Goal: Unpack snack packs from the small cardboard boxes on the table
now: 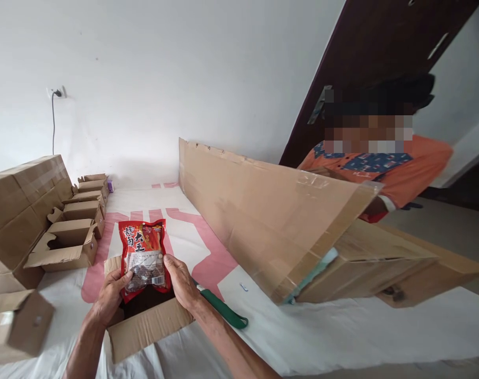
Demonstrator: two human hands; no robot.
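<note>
Both my hands hold a red snack packet [143,252] with a clear window at its bottom, upright over a small open cardboard box [148,325] in front of me. My left hand [109,297] grips the packet's lower left edge with fingers closed on it. Gripping the lower right edge is my right hand [182,281]. A green-handled tool [222,310] lies on the white sheet just right of my right forearm.
A row of small open boxes [71,242] runs along the left, beside larger closed cartons [18,200]. Another small box [16,321] sits at the near left. A person in an orange shirt [385,168] leans over a big open carton [287,221] on the right.
</note>
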